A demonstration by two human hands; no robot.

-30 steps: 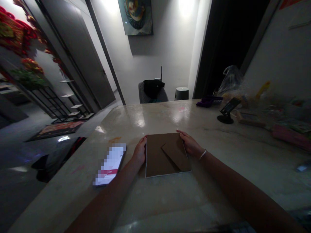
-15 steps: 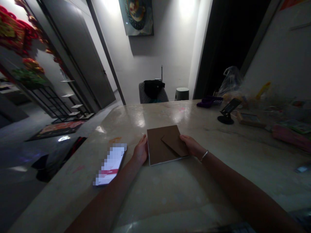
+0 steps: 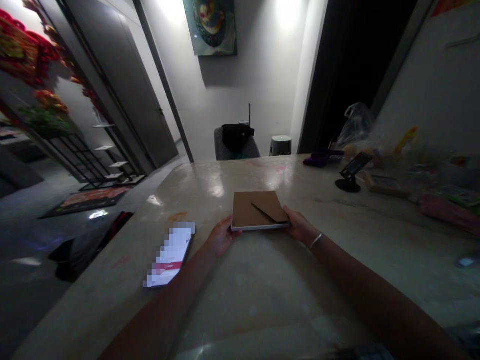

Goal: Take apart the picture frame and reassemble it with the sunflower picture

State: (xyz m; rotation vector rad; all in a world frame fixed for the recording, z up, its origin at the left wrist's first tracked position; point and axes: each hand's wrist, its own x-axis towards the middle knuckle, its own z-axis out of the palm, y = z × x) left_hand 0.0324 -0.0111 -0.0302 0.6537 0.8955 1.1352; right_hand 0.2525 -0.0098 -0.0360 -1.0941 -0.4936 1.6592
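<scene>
Between my two hands is a picture frame (image 3: pixel 249 212), its brown backing facing up, with a slanted stand flap on the right and a thin white edge along the near side. My left hand (image 3: pixel 222 236) grips its near left corner, fingers partly under it. On the right side, my right hand (image 3: pixel 299 225) is closed on the frame's edge, thumb on top. The frame is above the table (image 3: pixel 240 295); whether its far edge touches the surface I cannot tell. Left of my left forearm lies a phone (image 3: pixel 170 257) with its screen lit and blurred.
At the right stand a black phone stand (image 3: pixel 348 182), a wooden frame-like box (image 3: pixel 386 184) and a purple item (image 3: pixel 323 157). Plastic bags (image 3: pixel 356 125) and a pink packet (image 3: pixel 446 210) lie further right. A chair with a black bag (image 3: pixel 238 136) is beyond the table.
The picture frame has tilted flatter, its near edge rising away from me, and its backing looks lighter. My left hand has shifted slightly right, toward the near corner. The phone stays put.
</scene>
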